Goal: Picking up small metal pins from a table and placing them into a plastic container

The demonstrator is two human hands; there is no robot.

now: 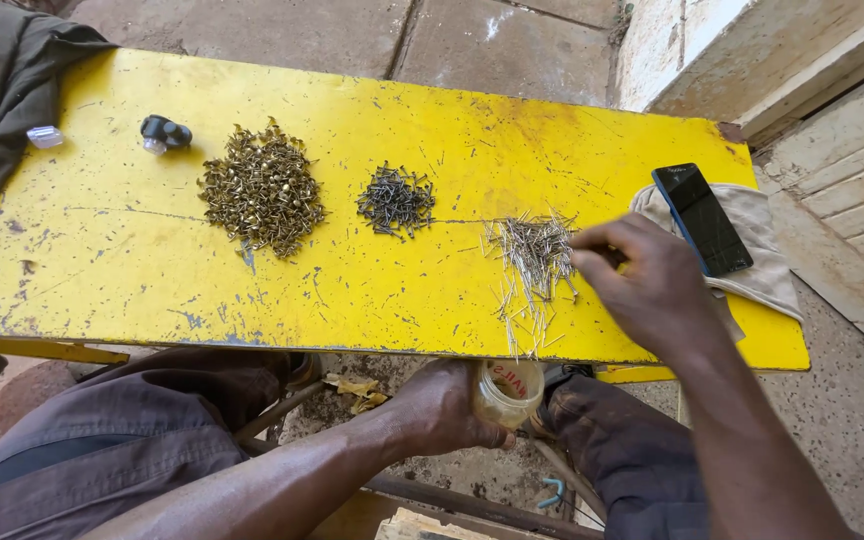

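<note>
- Your left hand (442, 410) sits below the front edge of the yellow worktop (112, 250), its grip wrapped around one small clear jar (507, 392) whose open mouth faces up just under that edge.
- Your right hand (652, 285) rests over the worktop's right part, fingers drawn narrow together at the right side of the heap of thin pale nails (532, 258); whether any nail is pinched between the fingertips, you cannot tell.
- You have three separate heaps on the worktop, set in a row and well apart from one another.
- One heap of brass-coloured tacks (262, 190) lies furthest left and is the largest.
- One heap of dark small nails (395, 200) lies in the middle and is the smallest and tightest.
- The thin pale nails are the third heap, spread loose, with a trail of them running to the front edge straight above the jar.
- One dark phone (702, 218) lies face up on one folded pale cloth (762, 270) at the right end of the worktop, just beside your right hand.
- One small black object (165, 131) lies near the back left corner; one small clear piece (44, 136) lies on the dark garment (2, 90) draped over the left end.
- Your two knees show beneath the worktop, the jar between them.
</note>
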